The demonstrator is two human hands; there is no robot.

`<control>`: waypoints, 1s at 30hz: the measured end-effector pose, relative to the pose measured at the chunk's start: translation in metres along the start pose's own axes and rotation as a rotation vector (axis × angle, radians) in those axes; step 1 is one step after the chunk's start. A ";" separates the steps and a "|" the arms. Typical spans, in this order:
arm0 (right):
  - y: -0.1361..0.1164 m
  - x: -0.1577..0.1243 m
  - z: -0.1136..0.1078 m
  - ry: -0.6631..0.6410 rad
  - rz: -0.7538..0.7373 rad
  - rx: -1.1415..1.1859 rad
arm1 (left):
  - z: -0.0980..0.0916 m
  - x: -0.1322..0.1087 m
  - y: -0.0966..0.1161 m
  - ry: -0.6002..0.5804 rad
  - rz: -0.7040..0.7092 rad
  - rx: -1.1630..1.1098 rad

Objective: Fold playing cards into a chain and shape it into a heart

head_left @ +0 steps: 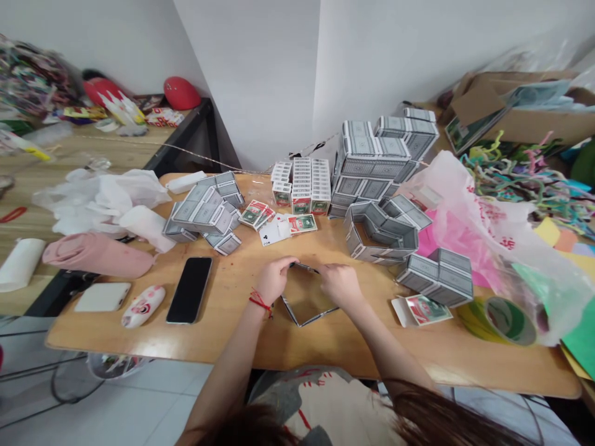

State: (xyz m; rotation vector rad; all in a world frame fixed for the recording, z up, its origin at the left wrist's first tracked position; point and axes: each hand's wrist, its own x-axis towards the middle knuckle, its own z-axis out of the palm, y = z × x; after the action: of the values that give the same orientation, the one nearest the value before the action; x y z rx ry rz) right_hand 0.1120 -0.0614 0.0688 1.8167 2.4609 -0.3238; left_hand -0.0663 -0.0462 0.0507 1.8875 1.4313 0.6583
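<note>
An open, many-sided ring of joined playing cards [300, 322] stands on the table in front of me. My left hand [273, 282], with a red string bracelet at the wrist, pinches its far left corner. On the opposite side, my right hand [341, 285] has its fingers curled around the far right edge. Beyond the ring lie loose playing cards [275, 231] and red-and-green card boxes [302, 223]. Grey-patterned card structures stand to the left [204, 207] and right [381, 244]. An opened card box [428, 310] rests right of my right hand.
A tall card stack [372, 158] and rows of card boxes [302, 186] stand at the back. To the left are a phone [189, 290], a mouse-shaped item [144, 306] and a pink pouch [100, 254]. Tape [499, 320] and a plastic bag [478, 204] lie right.
</note>
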 end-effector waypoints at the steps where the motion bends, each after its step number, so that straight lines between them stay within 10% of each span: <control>1: 0.000 0.000 0.000 -0.006 -0.008 0.001 | 0.000 0.000 0.000 0.002 0.002 0.002; 30: 0.021 -0.009 0.003 0.085 0.040 0.235 | 0.011 -0.004 0.003 0.080 -0.047 -0.102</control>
State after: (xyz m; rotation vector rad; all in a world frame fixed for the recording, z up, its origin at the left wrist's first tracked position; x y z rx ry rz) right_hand 0.1345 -0.0650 0.0645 2.0035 2.5318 -0.5668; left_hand -0.0573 -0.0525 0.0456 1.7614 1.4592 0.7777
